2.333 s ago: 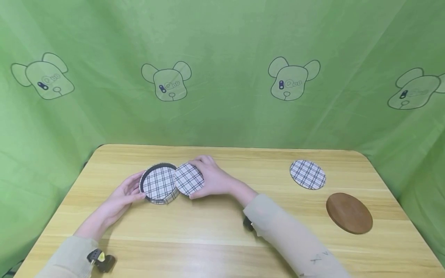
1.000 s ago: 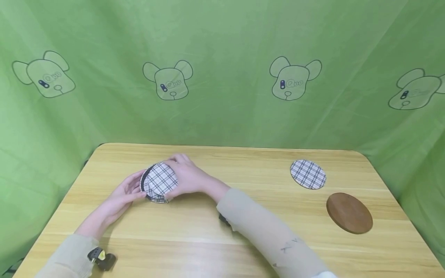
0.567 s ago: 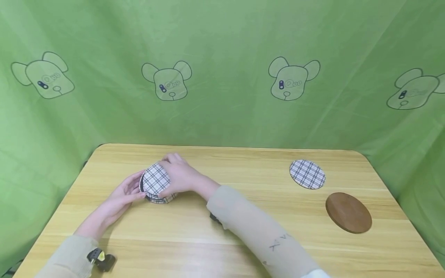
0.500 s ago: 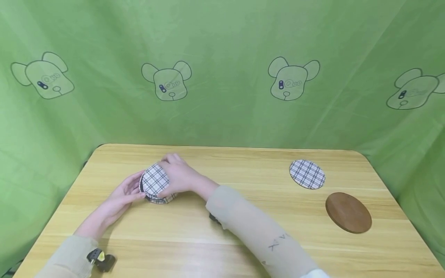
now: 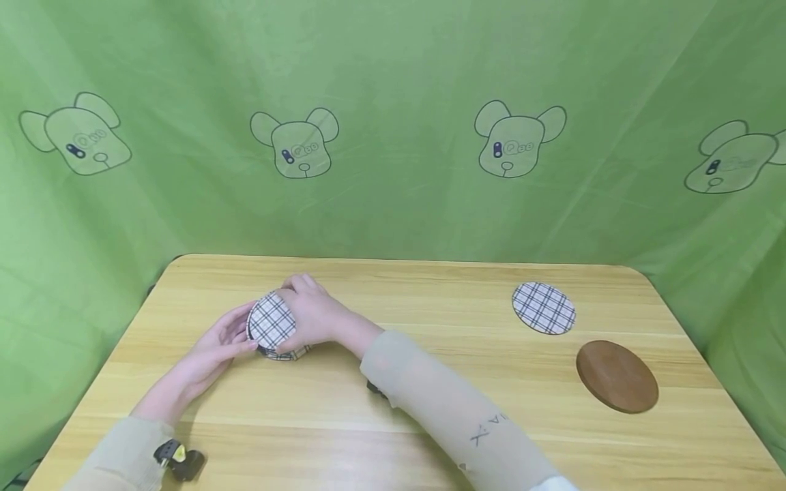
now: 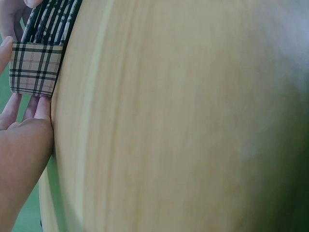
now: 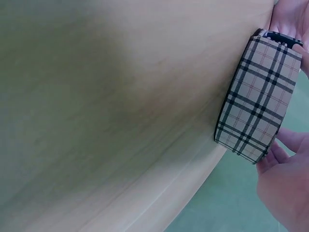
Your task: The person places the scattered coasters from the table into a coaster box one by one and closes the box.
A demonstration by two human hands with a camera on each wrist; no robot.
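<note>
A round plaid coaster holder (image 5: 301, 352) stands on the table, left of centre. My left hand (image 5: 221, 344) grips its left side, thumb in front and fingers behind. Over the holder, my right hand (image 5: 316, 315) grips round plaid coasters (image 5: 270, 322) by their edges, nearly covering the holder's inside. In the left wrist view, several dark-edged coasters (image 6: 50, 21) show stacked at a gap in the holder's plaid wall (image 6: 35, 70). The right wrist view shows the holder's outer wall (image 7: 258, 96) between fingers and thumb.
A single plaid coaster (image 5: 544, 308) lies flat at the right of the wooden table (image 5: 368, 436). Nearer the front right lies a brown round disc (image 5: 617, 376). A green curtain (image 5: 393, 204) with printed bear heads hangs behind and beside the table.
My right hand has carried the coasters leftward from the holder's right edge to over its opening, then slightly further left and down. My left hand has stayed on the holder.
</note>
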